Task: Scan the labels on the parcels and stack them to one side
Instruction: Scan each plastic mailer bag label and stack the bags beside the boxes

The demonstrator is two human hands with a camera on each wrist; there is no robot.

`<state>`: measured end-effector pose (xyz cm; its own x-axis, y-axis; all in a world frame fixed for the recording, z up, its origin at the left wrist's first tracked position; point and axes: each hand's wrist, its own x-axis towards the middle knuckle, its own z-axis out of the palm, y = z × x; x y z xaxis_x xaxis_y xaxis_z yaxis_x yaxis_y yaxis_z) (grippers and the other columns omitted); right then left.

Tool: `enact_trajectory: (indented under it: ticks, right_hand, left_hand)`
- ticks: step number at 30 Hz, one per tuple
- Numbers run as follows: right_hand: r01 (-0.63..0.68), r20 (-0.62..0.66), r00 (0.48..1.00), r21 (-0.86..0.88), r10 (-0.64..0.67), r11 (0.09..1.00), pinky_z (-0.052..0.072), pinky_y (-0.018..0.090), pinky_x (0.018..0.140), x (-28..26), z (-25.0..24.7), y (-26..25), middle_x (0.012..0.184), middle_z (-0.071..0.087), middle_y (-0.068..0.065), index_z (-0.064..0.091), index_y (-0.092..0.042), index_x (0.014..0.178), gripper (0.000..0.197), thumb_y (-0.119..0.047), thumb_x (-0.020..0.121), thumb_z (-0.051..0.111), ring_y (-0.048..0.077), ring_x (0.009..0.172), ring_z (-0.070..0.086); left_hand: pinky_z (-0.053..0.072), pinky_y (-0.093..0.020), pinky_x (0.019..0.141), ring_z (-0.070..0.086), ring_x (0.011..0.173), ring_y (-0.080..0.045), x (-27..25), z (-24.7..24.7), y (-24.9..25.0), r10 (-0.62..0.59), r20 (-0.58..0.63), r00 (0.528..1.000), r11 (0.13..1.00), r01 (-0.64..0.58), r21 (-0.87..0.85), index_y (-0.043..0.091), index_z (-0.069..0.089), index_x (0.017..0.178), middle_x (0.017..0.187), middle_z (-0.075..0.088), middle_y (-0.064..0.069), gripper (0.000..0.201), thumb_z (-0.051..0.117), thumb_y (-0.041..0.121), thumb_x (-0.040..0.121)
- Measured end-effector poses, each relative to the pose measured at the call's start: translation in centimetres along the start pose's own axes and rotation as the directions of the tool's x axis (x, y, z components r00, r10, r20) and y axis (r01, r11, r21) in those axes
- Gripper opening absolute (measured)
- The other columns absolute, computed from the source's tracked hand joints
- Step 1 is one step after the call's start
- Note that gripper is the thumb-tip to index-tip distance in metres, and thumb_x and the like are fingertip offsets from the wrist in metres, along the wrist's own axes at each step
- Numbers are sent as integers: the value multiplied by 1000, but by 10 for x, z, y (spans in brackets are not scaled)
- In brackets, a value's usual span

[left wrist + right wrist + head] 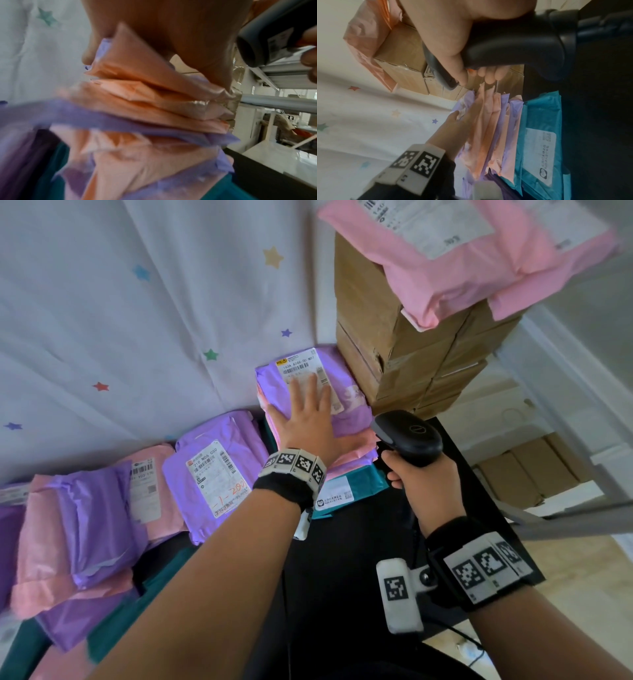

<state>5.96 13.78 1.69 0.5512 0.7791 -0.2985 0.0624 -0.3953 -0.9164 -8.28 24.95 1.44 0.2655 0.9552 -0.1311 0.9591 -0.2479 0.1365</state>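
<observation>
A purple parcel (346, 402) with a white label (303, 368) tops a stack of pink, purple and teal mailers (498, 129) against the starred cloth. My left hand (305, 412) lies flat on that top parcel, fingers straight over the label's lower part. In the left wrist view the palm (171, 29) presses on the stack's layered edges (154, 108). My right hand (424, 481) grips the handle of a black barcode scanner (407, 436), whose head sits just right of the stack. The right wrist view shows my fingers (453, 51) curled round the scanner grip (513, 44).
More purple and pink parcels (212, 474) lie in a row to the left on the black table (342, 559). A tall pile of cardboard boxes (404, 344) with a pink mailer (462, 268) on top stands behind the stack. A starred white cloth (137, 320) hangs at the back.
</observation>
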Motion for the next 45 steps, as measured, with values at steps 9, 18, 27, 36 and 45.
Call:
enact_trajectory:
  ticks: [9,18,27,36,45]
  right_hand:
    - [-5,-27,1000,30,6,1000,60,45,80,2,-1,0,69,71,-1,66,-24,77,14,-22,78,80,15,72,70]
    - [-32,-15,999,6,32,999,58,46,86,0,-7,0,81,71,3,64,-25,84,14,-21,81,78,17,79,69]
    - [1,23,1000,0,-1,1000,60,42,77,-9,4,0,77,72,8,72,-12,94,20,-23,80,79,23,80,71]
    - [65,40,997,25,-65,998,51,27,49,-23,25,0,66,70,3,70,-15,86,21,-28,75,82,16,65,67]
    - [109,124,985,66,-116,992,52,30,64,-49,54,9,71,70,2,73,-4,93,30,-23,73,85,5,60,65]
  left_hand:
    - [6,-73,106,-15,146,-30,0,10,-14,112,28,993,983,-115,140,45,13,147,160,-5,4,84,58,54,77]
    - [7,-78,101,-9,146,-34,18,5,4,85,131,988,987,-101,122,41,20,146,160,3,-2,82,65,49,77]
    - [4,-56,117,4,148,-19,3,-11,-23,71,-165,984,945,-120,-304,30,27,148,160,12,3,69,47,59,89]
    - [32,-32,108,46,126,-28,-47,-21,-68,-343,-272,899,724,68,-687,10,52,133,138,49,-11,40,53,16,93]
    - [38,-42,102,43,127,-38,-114,26,-153,-768,219,602,427,736,-525,3,29,142,139,42,-22,72,66,25,84]
